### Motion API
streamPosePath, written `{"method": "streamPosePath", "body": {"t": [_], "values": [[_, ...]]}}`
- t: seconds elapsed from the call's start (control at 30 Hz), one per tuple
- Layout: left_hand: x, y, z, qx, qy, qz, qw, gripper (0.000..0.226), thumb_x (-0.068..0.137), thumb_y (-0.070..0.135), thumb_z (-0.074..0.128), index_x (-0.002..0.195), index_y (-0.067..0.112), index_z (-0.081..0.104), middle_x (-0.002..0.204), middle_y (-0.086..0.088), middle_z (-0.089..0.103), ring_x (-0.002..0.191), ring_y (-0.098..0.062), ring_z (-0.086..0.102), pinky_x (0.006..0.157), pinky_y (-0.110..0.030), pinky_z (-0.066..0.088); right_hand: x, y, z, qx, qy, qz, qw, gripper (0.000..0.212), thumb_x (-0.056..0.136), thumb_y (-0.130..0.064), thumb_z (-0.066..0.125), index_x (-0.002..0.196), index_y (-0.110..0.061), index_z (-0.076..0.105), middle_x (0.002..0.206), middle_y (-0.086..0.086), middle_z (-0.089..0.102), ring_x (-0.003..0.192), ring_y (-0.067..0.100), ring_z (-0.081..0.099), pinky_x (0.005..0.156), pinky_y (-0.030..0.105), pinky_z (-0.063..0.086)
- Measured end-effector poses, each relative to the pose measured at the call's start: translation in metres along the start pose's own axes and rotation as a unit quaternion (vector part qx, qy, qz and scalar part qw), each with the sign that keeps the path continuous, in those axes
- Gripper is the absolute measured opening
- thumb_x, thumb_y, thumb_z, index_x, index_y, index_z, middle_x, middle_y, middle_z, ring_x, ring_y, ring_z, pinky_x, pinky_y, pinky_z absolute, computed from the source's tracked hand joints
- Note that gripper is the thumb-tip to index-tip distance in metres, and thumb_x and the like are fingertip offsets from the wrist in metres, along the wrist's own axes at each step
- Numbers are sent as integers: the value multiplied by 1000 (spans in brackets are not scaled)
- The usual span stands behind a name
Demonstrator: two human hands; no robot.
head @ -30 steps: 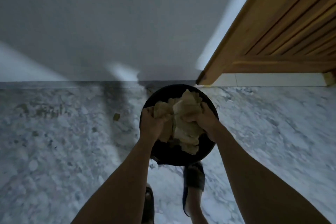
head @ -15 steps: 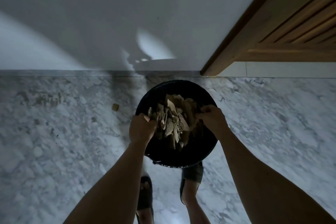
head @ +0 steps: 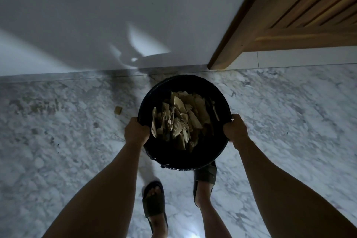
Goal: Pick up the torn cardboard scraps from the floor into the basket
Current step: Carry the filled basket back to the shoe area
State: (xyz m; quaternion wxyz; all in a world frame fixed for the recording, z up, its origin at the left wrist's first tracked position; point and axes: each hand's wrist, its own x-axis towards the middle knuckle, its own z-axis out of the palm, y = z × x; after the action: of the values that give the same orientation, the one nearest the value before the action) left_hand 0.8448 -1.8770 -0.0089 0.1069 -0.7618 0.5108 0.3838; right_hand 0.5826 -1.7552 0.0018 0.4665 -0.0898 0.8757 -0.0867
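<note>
- Risk, my guess: one small scrap (head: 118, 110) lies on the marble floor (head: 58, 141), left of the basket (head: 185, 157), near the wall (head: 96, 15). It's easy to miss in dim light; walking off now would leave the job unfinished.
- Risk: the basket is held off the floor w/ the pile (head: 179, 120) standing high inside. A tilt or jolt could spill pieces back out.
- Risk: the basket hides the feet in sandals (head: 154, 203), so a trip is possible, esp. near the wooden door (head: 289, 15) at right.
- Left hand (head: 136, 131): fingers curled round the basket's left rim, gripping it.
- Right hand (head: 234, 129): fingers curled round the right rim, same firm hold. Neither hand touches cardboard.
- Task's thing: most scraps sit in the basket, centre of view, above the feet; the stray one is well apart from both hands.
</note>
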Motion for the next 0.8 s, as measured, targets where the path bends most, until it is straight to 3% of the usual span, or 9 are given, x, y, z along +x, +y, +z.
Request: {"method": "streamPosePath", "body": {"t": [0.07, 0.13, 0.23, 0.4, 0.47, 0.53, 0.63, 0.73, 0.8], "values": [[2, -3, -2, 2, 2, 2, 1000, 36, 94, 9, 55, 130, 6, 59, 127, -20, 65, 121, -38, 59, 96, -42, 48, 1, 6, -2, 41, 5, 13, 999, 35, 93, -8, 49, 128, -15, 49, 99, 14, 60, 90, 36, 64, 81, 51, 60], [2, -3, -6, 6, -1, 14, 1000, 37, 94, 8, 55, 130, 7, 62, 125, -20, 66, 119, -38, 60, 96, -42, 50, 2, 14, -5, 85, -6, 26, 996, 29, 91, -5, 49, 116, -20, 50, 114, 23, 63, 83, 34, 63, 70, 46, 61], [-9, 0, -15, -4, -21, 29, 999, 35, 90, 4, 57, 124, 7, 66, 118, -21, 69, 111, -40, 65, 94, -47, 56, -8, 27, -16, 116, -23, 40, 992, 26, 89, -4, 49, 107, -22, 51, 122, 23, 63, 96, 38, 67, 59, 37, 57], [-59, 16, -47, -56, -47, 41, 997, 33, 87, 0, 64, 119, 4, 63, 132, -21, 60, 114, -43, 63, 93, -54, 56, -55, 39, -56, 186, -21, 50, 981, 39, 88, 6, 53, 118, -18, 58, 125, 18, 61, 102, 37, 65, 64, 37, 54], [-81, 22, -64, -82, -80, 39, 993, 30, 76, 8, 71, 105, 15, 64, 124, -23, 67, 108, -40, 68, 92, -54, 57, -79, 45, -78, 215, -24, 47, 975, 45, 90, 9, 54, 128, -14, 58, 125, 17, 60, 102, 35, 63, 70, 40, 53], [-106, 31, -85, -119, -118, 34, 985, 30, 72, 8, 71, 101, 15, 66, 111, -22, 72, 98, -37, 71, 88, -55, 59, -108, 48, -102, 237, -24, 39, 971, 47, 92, 10, 54, 133, -13, 57, 125, 17, 60, 103, 34, 60, 74, 41, 52], [-153, 53, -118, -145, -156, 63, 975, 30, 88, -9, 61, 114, 6, 64, 99, -18, 68, 88, -34, 68, 77, -48, 61, -159, 53, -139, 270, -1, 33, 962, 45, 91, 11, 53, 130, -11, 57, 116, 17, 62, 98, 32, 60, 72, 38, 50], [-198, 76, -153, -132, -195, 108, 966, 29, 91, -10, 59, 116, 4, 62, 98, -18, 67, 75, -27, 66, 63, -36, 57, -214, 60, -176, 305, 19, 24, 952, 40, 90, 12, 53, 124, -10, 60, 111, 18, 64, 95, 32, 60, 76, 41, 49], [-227, 91, -178, -116, -216, 143, 959, 28, 90, -10, 61, 115, 4, 62, 97, -18, 68, 74, -26, 66, 64, -36, 58, -255, 67, -200, 330, 35, 12, 943, 38, 91, 11, 53, 120, -11, 61, 108, 17, 65, 92, 32, 61, 77, 41, 49]]}}
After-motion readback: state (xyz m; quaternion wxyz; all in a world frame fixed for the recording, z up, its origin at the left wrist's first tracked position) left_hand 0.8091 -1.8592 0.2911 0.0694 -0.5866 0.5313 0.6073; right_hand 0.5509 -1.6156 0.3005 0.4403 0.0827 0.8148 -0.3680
